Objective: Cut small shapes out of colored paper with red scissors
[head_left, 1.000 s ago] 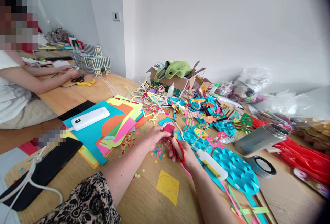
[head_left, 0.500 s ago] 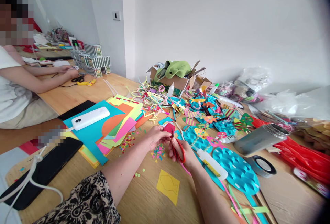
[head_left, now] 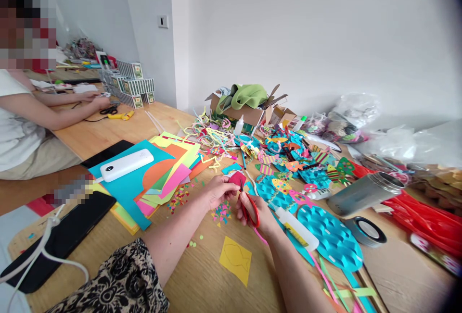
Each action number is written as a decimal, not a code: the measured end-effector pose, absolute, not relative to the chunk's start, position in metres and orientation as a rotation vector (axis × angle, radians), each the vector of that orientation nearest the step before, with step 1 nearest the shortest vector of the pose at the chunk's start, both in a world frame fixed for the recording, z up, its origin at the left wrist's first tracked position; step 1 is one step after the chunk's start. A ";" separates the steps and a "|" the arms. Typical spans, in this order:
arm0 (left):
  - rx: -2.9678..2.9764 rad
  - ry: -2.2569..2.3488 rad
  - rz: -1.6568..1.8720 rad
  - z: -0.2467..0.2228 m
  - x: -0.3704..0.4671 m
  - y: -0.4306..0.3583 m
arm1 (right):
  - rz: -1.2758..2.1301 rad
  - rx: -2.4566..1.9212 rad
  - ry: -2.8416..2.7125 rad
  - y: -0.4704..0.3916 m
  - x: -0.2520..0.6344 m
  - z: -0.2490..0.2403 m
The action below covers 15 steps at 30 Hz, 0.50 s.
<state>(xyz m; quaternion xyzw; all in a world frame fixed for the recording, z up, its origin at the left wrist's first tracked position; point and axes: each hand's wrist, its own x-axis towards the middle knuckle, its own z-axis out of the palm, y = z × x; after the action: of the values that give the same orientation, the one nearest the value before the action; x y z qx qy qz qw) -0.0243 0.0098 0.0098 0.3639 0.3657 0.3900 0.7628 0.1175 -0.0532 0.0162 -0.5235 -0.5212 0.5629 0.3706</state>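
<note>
My left hand [head_left: 221, 191] pinches a small piece of red paper [head_left: 237, 177] by its near edge. Red-handled scissors [head_left: 253, 213] are gripped in my right hand [head_left: 260, 217], their blades up against the red paper. Whether the blades are parted is too small to tell. Below my hands lies a yellow paper square [head_left: 235, 261] with a fish outline drawn on it. Tiny paper confetti [head_left: 221, 212] is scattered on the table under my fingers. A white glue bottle [head_left: 298, 230] lies right of my right wrist.
Coloured paper sheets [head_left: 169, 164] and a white power bank [head_left: 127, 165] lie on the left. Blue scalloped paper pieces [head_left: 330, 238], a steel flask [head_left: 366, 194] and a tape roll [head_left: 366, 232] are right. Paper fish [head_left: 281, 186] pile up behind. A co-worker's hands [head_left: 96, 100] work far left.
The red paper has turned slightly in my left fingers against the scissors. My arms and the things on the table stay nearly where they were.
</note>
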 end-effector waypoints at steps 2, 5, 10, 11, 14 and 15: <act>0.771 0.801 0.842 0.011 -0.025 0.010 | 1.450 -1.329 -1.349 -0.053 0.119 0.015; 0.768 0.803 0.830 0.011 -0.025 0.010 | 1.466 -1.305 -1.382 -0.052 0.121 0.013; 0.834 0.792 0.808 0.011 -0.027 0.012 | 1.493 -1.321 -1.393 -0.053 0.125 0.012; 0.846 0.790 0.801 0.011 -0.028 0.012 | 1.494 -1.323 -1.397 -0.053 0.125 0.013; 0.866 0.799 0.781 0.011 -0.029 0.013 | 1.498 -1.325 -1.406 -0.054 0.126 0.014; 0.869 0.802 0.776 0.011 -0.029 0.013 | 1.500 -1.325 -1.408 -0.054 0.126 0.014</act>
<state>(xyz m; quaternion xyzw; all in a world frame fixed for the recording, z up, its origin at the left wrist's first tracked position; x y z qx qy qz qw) -0.0294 0.0132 0.0108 0.3990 0.3685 0.3564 0.7603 0.1259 -0.0538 0.0138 -0.5090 -0.5411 0.5765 0.3403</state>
